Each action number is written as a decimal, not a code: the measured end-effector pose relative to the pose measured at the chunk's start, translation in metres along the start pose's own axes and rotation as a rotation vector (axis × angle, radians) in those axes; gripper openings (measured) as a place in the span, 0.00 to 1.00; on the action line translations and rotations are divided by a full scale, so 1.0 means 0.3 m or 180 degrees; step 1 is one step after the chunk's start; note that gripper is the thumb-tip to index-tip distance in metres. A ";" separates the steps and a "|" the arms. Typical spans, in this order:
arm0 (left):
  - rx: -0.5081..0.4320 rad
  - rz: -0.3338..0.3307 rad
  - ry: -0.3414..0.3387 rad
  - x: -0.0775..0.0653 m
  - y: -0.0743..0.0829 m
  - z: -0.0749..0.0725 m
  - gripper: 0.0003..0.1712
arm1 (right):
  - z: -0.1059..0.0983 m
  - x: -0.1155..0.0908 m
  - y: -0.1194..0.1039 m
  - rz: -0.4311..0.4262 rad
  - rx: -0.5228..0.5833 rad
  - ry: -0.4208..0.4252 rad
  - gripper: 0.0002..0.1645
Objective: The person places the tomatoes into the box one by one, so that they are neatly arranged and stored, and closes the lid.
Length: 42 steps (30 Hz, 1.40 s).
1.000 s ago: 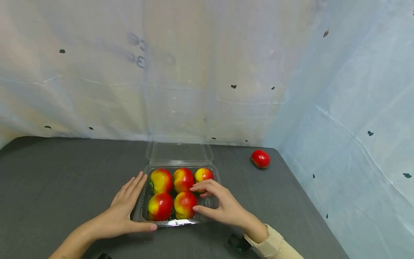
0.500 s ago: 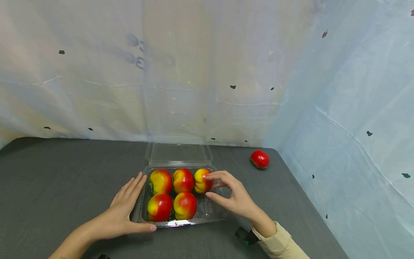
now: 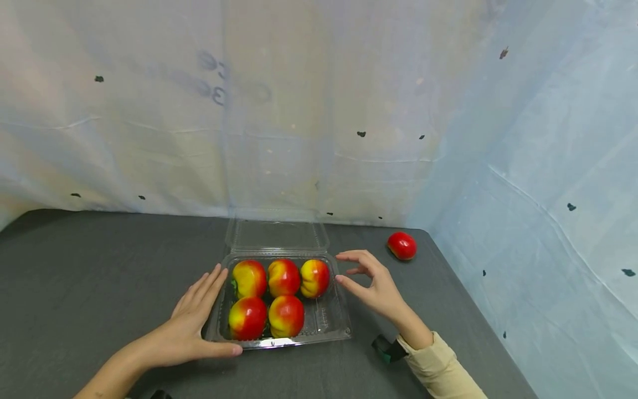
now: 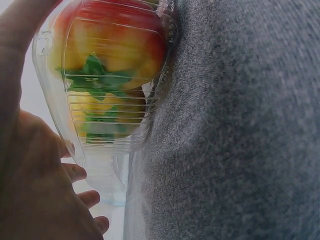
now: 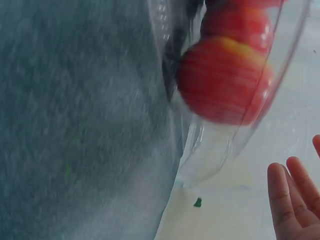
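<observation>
A clear plastic clamshell box (image 3: 326,327) lies on the dark table, lid (image 3: 276,235) folded back. Inside sit several glossy red-and-yellow fruits, among them one at the back right (image 3: 314,278) and one at the front middle (image 3: 286,316). Green leaves (image 4: 95,75) show on fruit in the left wrist view. My left hand (image 3: 194,321) rests along the box's left side, fingers straight, thumb at the front edge. My right hand (image 3: 376,282) hovers just right of the box, fingers loosely bent and apart, holding nothing. In the right wrist view, its fingers (image 5: 281,192) are apart from the box.
Another red fruit (image 3: 402,245) lies alone at the table's back right. Pale sheeting (image 3: 279,111) hangs behind the table (image 3: 124,266) and along its right side. The box's front right compartment shows bare plastic.
My right hand has withdrawn from over the back right fruit, moving right and slightly back, leaving that fruit in the box. My left hand stays at the box's left side.
</observation>
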<state>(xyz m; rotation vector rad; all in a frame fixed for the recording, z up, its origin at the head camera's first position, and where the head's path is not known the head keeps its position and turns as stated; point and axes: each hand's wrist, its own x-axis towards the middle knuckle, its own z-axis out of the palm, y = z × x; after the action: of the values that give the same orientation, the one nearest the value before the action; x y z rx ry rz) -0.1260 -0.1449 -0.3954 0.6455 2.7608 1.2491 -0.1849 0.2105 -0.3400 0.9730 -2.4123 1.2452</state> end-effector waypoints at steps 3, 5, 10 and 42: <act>0.0010 0.0019 0.0009 0.000 0.000 -0.001 0.72 | -0.020 0.011 -0.027 0.0071 -0.0024 0.0024 0.21; 0.0012 0.0026 0.0018 0.000 0.001 -0.001 0.72 | -0.031 0.017 -0.032 0.0121 -0.0042 0.0045 0.21; 0.0002 0.0012 0.0016 0.000 0.002 0.001 0.71 | -0.048 0.019 0.015 0.0227 -0.0118 0.0136 0.21; -0.0081 0.0020 0.0008 -0.003 0.004 0.001 0.71 | -0.141 -0.003 0.188 0.0961 -0.0425 0.0430 0.21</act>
<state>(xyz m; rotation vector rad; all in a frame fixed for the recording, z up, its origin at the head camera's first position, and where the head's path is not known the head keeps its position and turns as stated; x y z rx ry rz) -0.1246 -0.1444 -0.3948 0.6517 2.7423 1.2850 -0.2247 0.2677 -0.3503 0.4836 -2.5607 1.1791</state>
